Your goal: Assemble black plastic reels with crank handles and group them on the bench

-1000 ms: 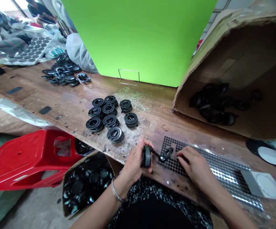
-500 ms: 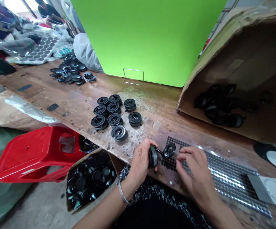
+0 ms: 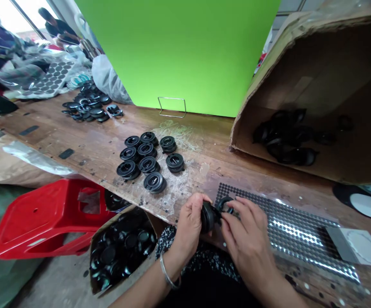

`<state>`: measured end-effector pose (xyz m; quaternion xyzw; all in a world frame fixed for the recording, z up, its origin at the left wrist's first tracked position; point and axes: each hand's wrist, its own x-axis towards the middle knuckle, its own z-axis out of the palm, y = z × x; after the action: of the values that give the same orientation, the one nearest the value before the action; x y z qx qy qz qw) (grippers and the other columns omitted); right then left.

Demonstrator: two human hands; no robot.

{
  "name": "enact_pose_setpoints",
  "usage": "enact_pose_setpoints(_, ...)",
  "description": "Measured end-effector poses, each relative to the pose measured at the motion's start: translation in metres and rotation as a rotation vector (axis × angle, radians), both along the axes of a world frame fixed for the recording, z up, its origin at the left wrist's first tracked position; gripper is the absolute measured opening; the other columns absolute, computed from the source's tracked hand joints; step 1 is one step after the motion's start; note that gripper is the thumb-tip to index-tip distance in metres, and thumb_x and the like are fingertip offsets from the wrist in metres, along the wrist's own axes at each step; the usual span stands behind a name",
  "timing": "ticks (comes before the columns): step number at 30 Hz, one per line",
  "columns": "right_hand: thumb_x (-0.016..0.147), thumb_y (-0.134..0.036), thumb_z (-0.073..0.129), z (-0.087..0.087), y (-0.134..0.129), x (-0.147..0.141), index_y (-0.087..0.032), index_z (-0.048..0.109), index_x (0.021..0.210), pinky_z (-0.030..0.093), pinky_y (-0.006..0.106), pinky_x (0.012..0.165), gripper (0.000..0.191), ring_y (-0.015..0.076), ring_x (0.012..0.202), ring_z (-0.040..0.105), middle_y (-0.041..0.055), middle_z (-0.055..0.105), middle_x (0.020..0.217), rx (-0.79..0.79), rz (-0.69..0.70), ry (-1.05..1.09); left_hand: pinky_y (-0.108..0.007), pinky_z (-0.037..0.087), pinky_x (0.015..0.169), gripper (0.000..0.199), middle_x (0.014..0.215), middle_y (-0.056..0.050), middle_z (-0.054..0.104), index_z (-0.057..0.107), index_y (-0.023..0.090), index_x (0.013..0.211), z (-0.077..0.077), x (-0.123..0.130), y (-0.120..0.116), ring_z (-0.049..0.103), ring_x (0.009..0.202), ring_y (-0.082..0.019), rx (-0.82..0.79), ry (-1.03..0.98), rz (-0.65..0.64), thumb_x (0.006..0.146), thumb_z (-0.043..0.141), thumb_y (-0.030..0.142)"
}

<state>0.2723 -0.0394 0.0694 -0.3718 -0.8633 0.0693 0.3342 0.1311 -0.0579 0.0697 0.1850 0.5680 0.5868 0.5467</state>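
Note:
My left hand (image 3: 189, 224) grips a round black plastic piece (image 3: 207, 217) by its rim, tilted on edge above the front of the wooden table. A small black ring (image 3: 224, 204) sticks out from the piece on its right side. My right hand (image 3: 247, 235) closes its thumb and fingertips around the ring's lower end, partly hiding it. Just left and beyond stand several round black discs (image 3: 155, 182) with grooved rims, grouped on the table. Under and right of my right hand lies a sheet of small dark dots (image 3: 288, 218).
A green panel (image 3: 182, 55) stands behind the table. At right, a cardboard box (image 3: 239, 128) on its side holds black parts. Another box of black parts (image 3: 121, 248) and a red stool (image 3: 34, 218) are below left. More black parts (image 3: 89, 102) lie back left; a person (image 3: 58, 28) is beyond.
My right hand has moved left and now takes hold of the ring beside the round piece. The ring sits closer to the piece. The whole view has shifted slightly.

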Motion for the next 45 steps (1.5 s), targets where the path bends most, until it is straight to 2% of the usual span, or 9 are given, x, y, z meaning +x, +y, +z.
enact_pose_setpoints(9,0.086,-0.002,0.054,-0.007,-0.006,0.016,-0.016,0.06,0.113,0.041,0.055,0.103,0.031,0.0294,0.124,0.048,0.0132,0.059,0.117,-0.017,0.112,0.119,-0.018,0.036,0.033,0.051,0.052,0.005,0.045,0.057,0.017,0.079,0.007,0.005,0.004,0.039,0.038,-0.007,-0.017,-0.083,-0.003,0.082,0.054,0.068)
enact_pose_setpoints(15,0.094,-0.027,0.051,-0.007,0.019,0.023,-0.026,0.047,0.133,0.041,0.049,0.106,0.039,0.0249,0.126,0.049,0.0105,0.047,0.138,-0.54,-0.048,0.425,-0.017,0.034,0.034,0.05,0.053,0.005,0.042,0.056,0.018,0.083,0.011,-0.001,0.01,0.038,0.04,-0.008,-0.023,-0.219,-0.001,0.083,0.053,0.068)
enact_pose_setpoints(18,0.09,-0.043,0.057,-0.01,0.032,0.016,-0.024,0.047,0.125,0.056,0.034,0.076,0.041,0.0176,0.088,0.065,0.0077,0.06,0.114,-0.983,0.08,0.525,-0.017,0.031,0.035,0.052,0.057,0.004,0.043,0.056,0.019,0.086,0.01,-0.005,0.007,0.039,0.041,-0.008,-0.05,-0.302,-0.092,0.085,0.046,0.07)
enact_pose_setpoints(21,0.087,-0.055,0.057,-0.002,0.043,0.007,-0.022,0.049,0.098,0.035,0.017,0.039,0.036,0.006,0.046,0.047,-0.004,0.055,0.075,-1.315,0.064,0.593,-0.024,0.047,0.054,0.05,0.08,-0.003,0.059,0.061,0.022,0.107,0.013,-0.014,0.001,0.056,0.062,-0.014,0.073,-0.01,-0.13,0.087,0.047,0.066)
enact_pose_setpoints(24,0.083,-0.064,0.056,0.012,0.049,-0.003,-0.021,0.047,0.087,0.015,0.014,0.034,0.043,0.002,0.037,0.034,-0.0087,0.045,0.063,-1.486,0.034,0.582,-0.032,0.045,0.094,0.04,0.116,-0.01,0.06,0.066,0.024,0.115,0.022,-0.029,-0.006,0.057,0.108,-0.024,0.386,0.4,-0.206,0.087,0.057,0.052)
enact_pose_setpoints(27,0.082,-0.069,0.053,0.021,0.053,-0.009,-0.021,0.048,0.084,0.018,0.015,0.032,0.048,0.0048,0.035,0.037,-0.0089,0.042,0.055,-1.583,0.126,0.486,-0.032,0.044,0.086,0.03,0.089,-0.01,0.063,0.073,0.02,0.083,0.03,-0.043,-0.009,0.058,0.091,-0.023,0.506,0.581,-0.376,0.09,0.056,0.044)
enact_pose_setpoints(30,0.087,-0.067,0.045,0.014,0.06,-0.006,-0.02,0.054,0.09,0.036,0.021,0.038,0.047,0.0118,0.043,0.051,-0.0033,0.052,0.058,-1.389,0.109,0.359,-0.028,0.043,0.064,0.043,0.065,-0.005,0.055,0.064,0.019,0.067,0.026,-0.053,-0.008,0.052,0.064,-0.017,0.381,0.541,-0.159,0.091,0.05,0.05)
enact_pose_setpoints(34,0.089,-0.038,0.051,-0.013,0.068,0.009,-0.02,0.061,0.082,0.048,0.031,0.067,0.022,0.0187,0.072,0.062,0.0047,0.064,0.08,-0.706,-0.006,0.025,-0.021,0.039,0.048,0.042,0.061,0.001,0.047,0.055,0.019,0.073,0.012,-0.06,-0.002,0.045,0.051,-0.011,0.118,0.123,0.178,0.089,0.05,0.058)
enact_pose_setpoints(45,0.091,-0.02,0.046,-0.035,0.064,-0.004,-0.021,0.06,0.084,0.043,0.03,0.071,0.015,0.0192,0.082,0.059,0.0035,0.061,0.087,-0.378,0.001,-0.326,-0.031,0.058,0.063,0.053,0.068,0.003,0.043,0.059,0.016,0.085,0.002,-0.054,0.006,0.042,0.063,-0.01,0.059,-0.356,0.096,0.076,0.062,0.068)
